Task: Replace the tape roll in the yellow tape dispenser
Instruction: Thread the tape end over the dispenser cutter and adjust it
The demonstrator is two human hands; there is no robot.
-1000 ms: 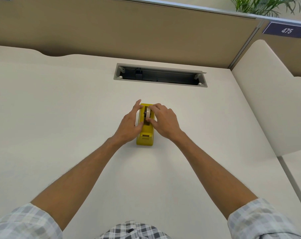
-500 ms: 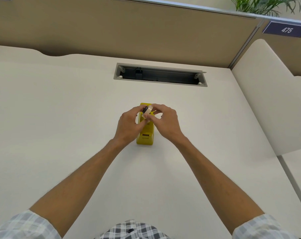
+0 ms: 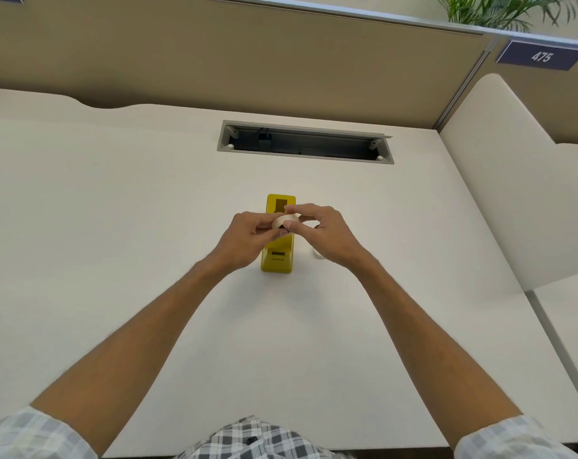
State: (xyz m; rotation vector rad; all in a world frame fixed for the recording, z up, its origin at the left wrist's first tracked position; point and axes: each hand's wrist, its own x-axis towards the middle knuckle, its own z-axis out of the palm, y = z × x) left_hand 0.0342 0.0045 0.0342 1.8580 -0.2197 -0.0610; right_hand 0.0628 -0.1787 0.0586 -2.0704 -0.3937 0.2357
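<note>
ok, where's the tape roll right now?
In the head view, centre frame: the small white tape roll is pinched between the left hand and right hand, held just above the yellow tape dispenser.

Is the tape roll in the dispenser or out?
Out: both hands hold the tape roll above the yellow dispenser, whose roll cavity shows empty.
</note>
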